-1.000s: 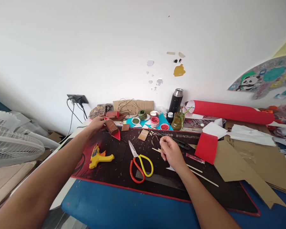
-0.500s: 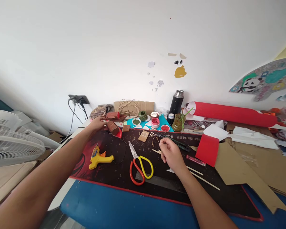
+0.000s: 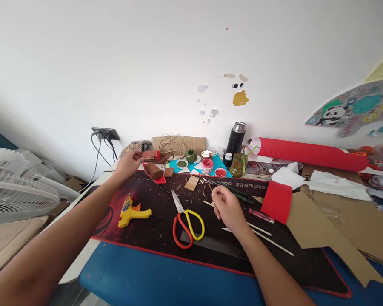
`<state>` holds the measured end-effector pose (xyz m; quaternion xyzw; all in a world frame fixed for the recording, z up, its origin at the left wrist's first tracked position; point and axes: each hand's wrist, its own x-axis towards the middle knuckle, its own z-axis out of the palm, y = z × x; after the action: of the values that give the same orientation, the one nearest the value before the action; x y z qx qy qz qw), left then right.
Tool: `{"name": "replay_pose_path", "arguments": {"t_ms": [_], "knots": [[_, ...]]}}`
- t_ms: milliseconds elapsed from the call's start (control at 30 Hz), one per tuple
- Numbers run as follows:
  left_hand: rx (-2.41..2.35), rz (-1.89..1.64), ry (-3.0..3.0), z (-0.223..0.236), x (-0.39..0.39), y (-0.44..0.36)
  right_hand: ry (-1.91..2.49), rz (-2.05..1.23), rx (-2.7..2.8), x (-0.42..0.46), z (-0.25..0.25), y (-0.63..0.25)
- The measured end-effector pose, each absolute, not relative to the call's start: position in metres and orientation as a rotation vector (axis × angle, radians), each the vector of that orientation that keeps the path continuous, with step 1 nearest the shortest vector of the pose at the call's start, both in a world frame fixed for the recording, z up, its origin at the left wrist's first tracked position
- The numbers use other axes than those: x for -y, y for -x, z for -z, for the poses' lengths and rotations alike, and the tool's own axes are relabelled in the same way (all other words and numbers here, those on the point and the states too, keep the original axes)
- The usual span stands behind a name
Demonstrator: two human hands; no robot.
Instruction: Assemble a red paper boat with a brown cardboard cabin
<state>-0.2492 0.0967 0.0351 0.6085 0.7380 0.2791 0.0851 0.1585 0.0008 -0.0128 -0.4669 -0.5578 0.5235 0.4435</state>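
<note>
My left hand [image 3: 127, 165] reaches to the back left, its fingers closed around the near end of a small reddish-brown roll [image 3: 151, 155]. Just in front of that roll, a second brown roll [image 3: 153, 171] lies on a piece of red card [image 3: 159, 180]. My right hand [image 3: 225, 202] hovers over the dark mat with its fingers curled in a pinch; whatever is between them is hidden. Beside it lie thin wooden sticks [image 3: 272, 242] and a dark green utility knife [image 3: 242, 194]. Scissors [image 3: 179, 206] with red and yellow handles rest between my arms.
A yellow glue gun [image 3: 132, 212] lies on the mat [image 3: 159, 240] at left. Open paint jars [image 3: 207, 165], a black flask [image 3: 236, 138] and a murky jar [image 3: 238, 166] stand along the wall. Cardboard [image 3: 306, 221] and a red roll [image 3: 309, 153] occupy the right. A fan [image 3: 19, 191] is at far left.
My left hand has let go of the front brown roll, which now lies flatter on its red card, and has shifted to the roll behind it. My right hand stays almost still.
</note>
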Motion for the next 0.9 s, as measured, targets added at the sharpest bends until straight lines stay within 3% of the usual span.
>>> {"name": "replay_pose_path", "arguments": {"t_ms": [400, 633, 900], "knots": [[-1.831, -0.253, -2.522, -0.052, -0.103, 0.191, 1.169, -1.311, 1.39, 0.0, 0.015, -0.159], [-1.805, 0.231, -2.513, -0.036, -0.139, 0.166, 1.12, -1.303, 1.407, 0.001, 0.013, -0.16], [-1.755, 0.336, -2.472, -0.024, -0.153, 0.154, 1.07, -1.354, 1.417, 0.002, 0.011, -0.158]]}}
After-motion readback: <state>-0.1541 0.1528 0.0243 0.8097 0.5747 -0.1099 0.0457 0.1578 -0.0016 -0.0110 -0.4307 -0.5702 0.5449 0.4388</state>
